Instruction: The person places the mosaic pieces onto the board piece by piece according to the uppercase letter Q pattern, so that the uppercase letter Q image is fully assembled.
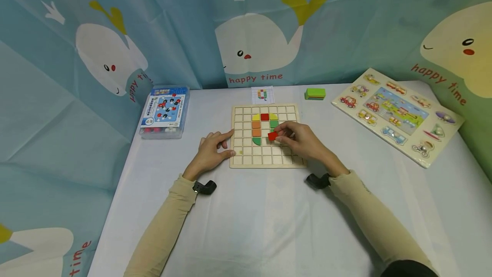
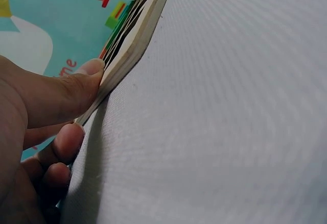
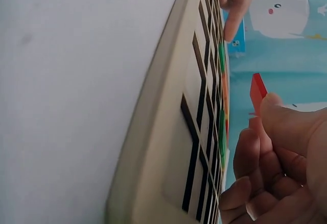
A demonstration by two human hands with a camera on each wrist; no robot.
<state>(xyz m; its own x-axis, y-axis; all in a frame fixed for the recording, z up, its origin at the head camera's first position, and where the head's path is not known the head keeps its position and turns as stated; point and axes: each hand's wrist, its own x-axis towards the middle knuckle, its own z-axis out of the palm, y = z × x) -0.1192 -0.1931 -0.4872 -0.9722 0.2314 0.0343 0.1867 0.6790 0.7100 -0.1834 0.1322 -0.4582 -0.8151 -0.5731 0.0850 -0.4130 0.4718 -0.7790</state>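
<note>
My right hand (image 1: 301, 139) pinches a red square tile (image 1: 272, 136) between thumb and fingers, above the right part of a wooden grid board (image 1: 242, 164). In the right wrist view the tile (image 3: 258, 90) is tilted and raised off the grid. My left hand (image 1: 210, 151) touches the board's left edge, its index finger and thumb spread along it; in the left wrist view the thumb (image 2: 76, 89) lies at the rim. On the board sit a red square (image 1: 265, 117), yellow corner pieces (image 1: 256, 117), orange squares (image 1: 256, 132), a green quarter-round (image 1: 256, 141) and green squares (image 1: 273, 123).
Behind the board lies a pattern card (image 1: 262, 95). A stack of tiles (image 1: 314, 94), green on top, stands at its right. A plastic box with a molecule picture (image 1: 164, 112) is at the left, a vehicle puzzle board (image 1: 399, 116) at the right. A whale-print curtain (image 1: 173, 33) hangs behind.
</note>
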